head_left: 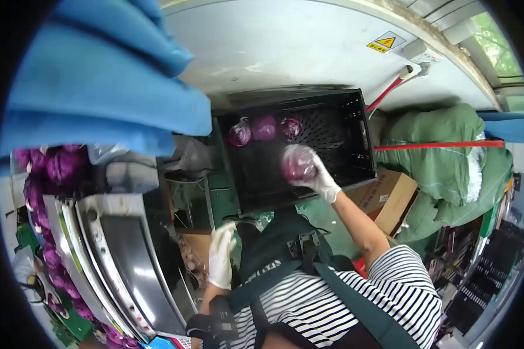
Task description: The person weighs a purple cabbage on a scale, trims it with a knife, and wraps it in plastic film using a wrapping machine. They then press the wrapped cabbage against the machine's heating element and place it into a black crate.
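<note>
My right hand, in a white glove, is closed round a red cabbage in clear wrap, slightly blurred, over the black plastic crate. Inside the crate, along its far side, sit three more wrapped purple cabbages: one at the left, one in the middle and one at the right. My left hand, also gloved in white, is held low beside my apron, between the crate and the wrapping machine. Its fingers point upward, loosely bent, and nothing shows in them.
Many purple cabbages are piled at the left beyond the machine. Blue cloth hangs at upper left. Right of the crate are a cardboard box, green sacks and a red pole. A white wall stands behind.
</note>
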The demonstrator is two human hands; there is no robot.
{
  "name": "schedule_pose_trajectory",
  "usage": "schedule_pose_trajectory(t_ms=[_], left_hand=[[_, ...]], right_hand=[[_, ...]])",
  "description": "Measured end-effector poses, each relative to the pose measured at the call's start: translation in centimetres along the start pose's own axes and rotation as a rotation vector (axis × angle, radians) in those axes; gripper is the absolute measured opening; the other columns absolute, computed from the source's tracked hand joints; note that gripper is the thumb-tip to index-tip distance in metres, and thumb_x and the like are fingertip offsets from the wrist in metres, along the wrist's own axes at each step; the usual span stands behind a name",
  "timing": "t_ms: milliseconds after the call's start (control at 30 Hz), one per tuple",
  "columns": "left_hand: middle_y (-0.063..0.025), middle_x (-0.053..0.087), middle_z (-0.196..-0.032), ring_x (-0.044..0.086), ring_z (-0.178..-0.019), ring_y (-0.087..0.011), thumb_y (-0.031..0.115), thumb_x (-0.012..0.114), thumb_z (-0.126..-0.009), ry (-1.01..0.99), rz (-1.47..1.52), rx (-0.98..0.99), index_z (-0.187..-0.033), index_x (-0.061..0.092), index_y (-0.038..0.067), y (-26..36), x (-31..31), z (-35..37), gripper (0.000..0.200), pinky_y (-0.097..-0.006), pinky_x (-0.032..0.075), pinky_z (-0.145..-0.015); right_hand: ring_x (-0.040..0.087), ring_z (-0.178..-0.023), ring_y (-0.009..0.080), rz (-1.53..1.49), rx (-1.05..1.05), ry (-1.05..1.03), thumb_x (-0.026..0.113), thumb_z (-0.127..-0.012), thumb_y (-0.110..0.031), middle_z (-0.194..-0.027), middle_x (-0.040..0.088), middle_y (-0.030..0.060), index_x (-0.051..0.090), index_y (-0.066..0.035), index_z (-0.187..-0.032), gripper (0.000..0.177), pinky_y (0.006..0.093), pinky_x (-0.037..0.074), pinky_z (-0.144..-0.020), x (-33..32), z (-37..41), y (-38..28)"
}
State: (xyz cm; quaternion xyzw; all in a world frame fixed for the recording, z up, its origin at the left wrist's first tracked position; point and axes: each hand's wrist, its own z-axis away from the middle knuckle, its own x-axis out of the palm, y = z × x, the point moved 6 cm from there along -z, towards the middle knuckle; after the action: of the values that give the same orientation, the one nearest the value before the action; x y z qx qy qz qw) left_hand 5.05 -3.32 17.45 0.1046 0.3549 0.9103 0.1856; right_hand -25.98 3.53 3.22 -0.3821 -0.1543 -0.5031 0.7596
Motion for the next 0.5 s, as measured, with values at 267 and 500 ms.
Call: schedule_pose_trajectory(t_ms=[267, 500], left_hand=[[-0.0065, 0.058, -0.117, 0.052, -0.113, -0.0156, 0.027, 0.049, -0.097, 0.106, 0.046, -0.284, -0.116, 0.058, 0.005, -5.2, 0.7, 0.3, 0.031, -0.03, 0.041, -0.094], [-0.0105, 0.058, -0.119, 0.053, -0.114, -0.0207, 0.026, 0.047, -0.097, 0.198, 0.058, -0.34, -0.119, 0.055, 0.002, -5.5, 0.2, 0.1, 0.034, -0.034, 0.04, -0.097]], right_hand=[[0.048, -0.118, 0.0362, -0.039, -0.099, 0.508, 0.068, -0.073, -0.061, -0.137, 0.041, 0.0133, 0.037, -0.014, -0.137, 0.086, 0.0597, 0.048, -0.084, -18.8, -15.1, -3.2], [0.039, -0.125, 0.0318, -0.221, -0.184, 0.54, 0.046, -0.076, -0.077, -0.141, 0.039, 0.0083, 0.034, -0.02, -0.14, 0.086, 0.0527, 0.037, -0.099, -19.2, -22.6, -6.2]])
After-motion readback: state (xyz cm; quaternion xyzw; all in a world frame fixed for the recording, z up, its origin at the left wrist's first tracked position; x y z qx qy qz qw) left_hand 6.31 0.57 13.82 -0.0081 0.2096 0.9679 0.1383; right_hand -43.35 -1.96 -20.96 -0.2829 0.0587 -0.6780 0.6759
